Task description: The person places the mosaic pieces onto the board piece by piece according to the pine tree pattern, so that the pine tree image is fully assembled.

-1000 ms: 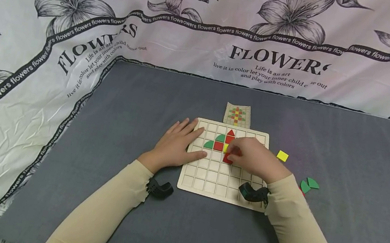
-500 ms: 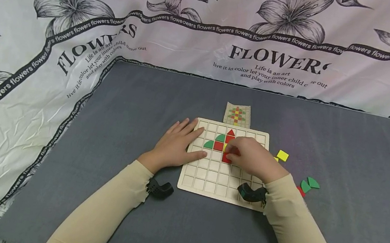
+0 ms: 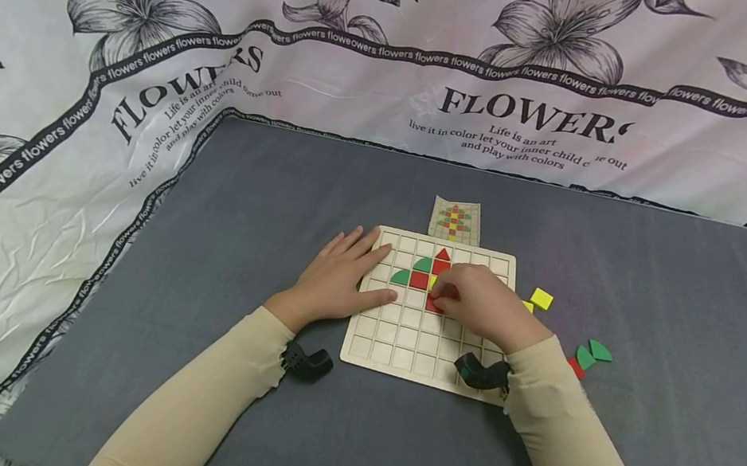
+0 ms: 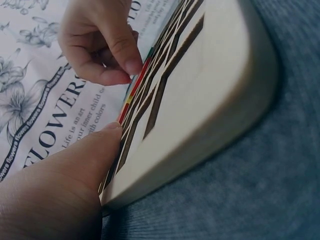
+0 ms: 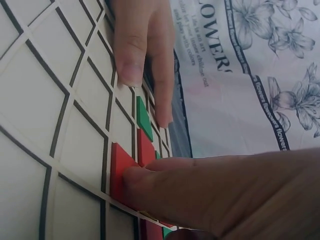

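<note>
My left hand (image 3: pixel 341 272) rests on the left side of the wooden grid board (image 3: pixel 384 355), its fingers spread and its thumb on the grid. At the board's middle my right hand (image 3: pixel 479 301), with fingers curled, holds a red square tile (image 5: pixel 119 172) at its cell, the thumb against its face. That tile is partly covered by the thumb. Above it a red triangle tile (image 3: pixel 443 255) tops a column of tiles, some behind the right fingers. On its left sit a red square (image 3: pixel 419 280) and green quarter-round tiles (image 3: pixel 400 276).
A pattern card (image 3: pixel 455 221) lies behind the board. Right of the board are yellow square tiles (image 3: pixel 541 298), green quarter-round tiles (image 3: pixel 600 351) and a red tile (image 3: pixel 575 366). The grey tabletop (image 3: pixel 279 187) ends at a flower-printed cloth (image 3: pixel 365 95).
The red square under my right fingers has straightened and shifted slightly left within its cell. My right hand has shifted a little left. My left hand has stayed in place.
</note>
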Tool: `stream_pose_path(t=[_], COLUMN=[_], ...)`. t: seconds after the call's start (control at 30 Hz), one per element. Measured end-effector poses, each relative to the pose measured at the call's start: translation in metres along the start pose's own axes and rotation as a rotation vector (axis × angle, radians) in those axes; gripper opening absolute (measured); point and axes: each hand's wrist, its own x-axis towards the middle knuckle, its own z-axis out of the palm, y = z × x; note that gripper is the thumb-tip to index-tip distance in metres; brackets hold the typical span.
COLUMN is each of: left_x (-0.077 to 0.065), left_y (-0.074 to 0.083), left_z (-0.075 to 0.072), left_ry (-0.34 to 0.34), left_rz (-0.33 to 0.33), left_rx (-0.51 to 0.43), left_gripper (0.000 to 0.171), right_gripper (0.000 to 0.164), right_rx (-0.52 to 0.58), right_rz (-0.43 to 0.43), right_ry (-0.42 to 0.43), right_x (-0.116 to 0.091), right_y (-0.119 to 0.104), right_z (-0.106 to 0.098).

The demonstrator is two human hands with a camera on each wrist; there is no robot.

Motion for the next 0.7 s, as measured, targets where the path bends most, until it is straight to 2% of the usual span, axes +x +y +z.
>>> stream_pose_path(t=[0.2,0.4,0.57,0.7], left_x=[0.001,0.0,0.0,0.001], left_y=[0.0,0.0,0.0,0.0], left_z=[-0.001,-0.002,-0.001,0.0], left_ry=[0.0,0.002,0.0,0.001], left_rz=[0.0,-0.004,-0.003,-0.002], left_rx=[0.001,-0.003,-0.002,-0.003], left_gripper=[0.089,0.089,0.089,0.089], right_gripper=[0.007,0.002,0.004,0.01], right_rx=[-0.021,-0.044,-0.057,-0.06], right_rz=[0.041,0.043,0.028,0.056], right_ry=[0.0,0.015,0.026,0.023], right_x=[-0.006,-0.013,-0.021,-0.03], right_y=[-0.001,0.003,0.007,0.008], right_z=[-0.003,-0.006,-0.01,-0.017])
